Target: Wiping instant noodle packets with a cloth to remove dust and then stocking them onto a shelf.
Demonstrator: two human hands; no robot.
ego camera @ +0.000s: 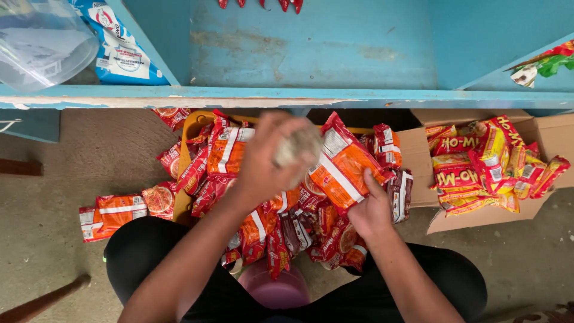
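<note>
Right hand (372, 210) grips an orange-red noodle packet (342, 164) above the packet pile (281, 230). Left hand (263, 161) clenches a grey cloth wad (297, 146), touching the packet's upper edge. Cardboard box (538, 128) sits right.

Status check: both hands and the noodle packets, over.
Left hand closed on grey cloth. Right hand holds orange packet. Red packets heaped below; cardboard box at right.

Packet heap (263, 221): covers the floor from the blue shelf edge (287, 97) back to the knees, with no gap between packets. Right of the heap, an open cardboard box (541, 134) full of yellow packets (478, 167) closes that side. Left of the heap, bare floor (54, 179) lies open, edged by two stray packets (113, 214).
</note>
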